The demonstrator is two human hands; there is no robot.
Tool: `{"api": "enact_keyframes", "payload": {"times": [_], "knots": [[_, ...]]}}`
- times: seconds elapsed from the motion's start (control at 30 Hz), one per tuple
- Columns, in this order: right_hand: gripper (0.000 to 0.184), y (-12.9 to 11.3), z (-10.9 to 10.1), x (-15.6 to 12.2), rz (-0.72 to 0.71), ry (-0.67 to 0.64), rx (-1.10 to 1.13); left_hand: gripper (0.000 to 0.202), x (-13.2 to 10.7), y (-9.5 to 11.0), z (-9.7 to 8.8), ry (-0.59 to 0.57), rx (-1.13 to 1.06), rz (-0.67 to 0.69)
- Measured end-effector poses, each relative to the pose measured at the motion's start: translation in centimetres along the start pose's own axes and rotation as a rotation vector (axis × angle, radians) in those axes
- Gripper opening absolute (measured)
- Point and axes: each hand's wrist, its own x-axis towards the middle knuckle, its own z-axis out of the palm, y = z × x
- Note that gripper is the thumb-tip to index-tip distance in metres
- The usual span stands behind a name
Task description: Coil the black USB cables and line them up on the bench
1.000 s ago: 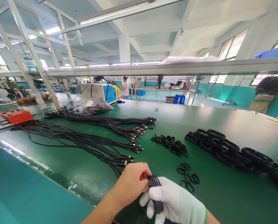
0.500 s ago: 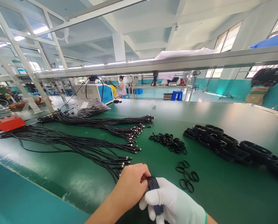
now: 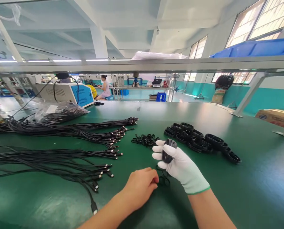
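My right hand (image 3: 182,165), in a white glove, grips a coiled black cable (image 3: 169,152) between thumb and fingers above the green table. Bare, my left hand (image 3: 142,186) is low over the table with its fingers curled together. Its fingertips are beside a few loose black bands (image 3: 165,181), partly hidden by both hands; whether they pinch one I cannot make out. Just behind the right hand's fingers lies a heap of small black bands (image 3: 144,140). To the right, finished-looking coils of black cable (image 3: 196,140) lie in a row, some stacked.
Long straight black cables (image 3: 67,154) lie in bundles across the left side, plugs pointing right. Behind them are a plastic bag (image 3: 60,111) and a blue-and-white machine (image 3: 82,94). A shelf beam (image 3: 122,66) crosses above the table. A person (image 3: 105,87) sits in the background.
My right hand has lifted the coil up and away from my left hand, which has moved to the loose bands. The view has swung to the right.
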Motion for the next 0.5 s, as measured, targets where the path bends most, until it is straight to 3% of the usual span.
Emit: {"api": "enact_keyframes", "payload": {"times": [0.07, 0.13, 0.3, 0.4, 0.5], "knots": [[0.041, 0.0, -0.1, 0.0, -0.018, 0.030, -0.020, 0.014, 1.3, 0.7, 1.2, -0.020, 0.026, 0.003], [0.042, -0.1, -0.2, 0.0, -0.026, 0.075, -0.049, 0.014, 2.0, 0.7, 1.2, -0.023, 0.016, -0.022], [0.043, 0.4, 0.8, -0.2, -0.030, 0.123, -0.091, 0.011, 0.4, -1.4, -2.0, 0.090, -0.057, -0.182], [0.043, 2.2, 2.3, -0.3, 0.007, 0.136, -0.220, 0.016, -1.5, -2.4, -2.8, 0.114, -0.561, -0.246], [0.040, 4.4, 3.5, -0.3, 0.060, 0.127, -0.397, 0.036, -2.5, -2.9, -1.3, 0.191, -1.199, -0.223]]}}
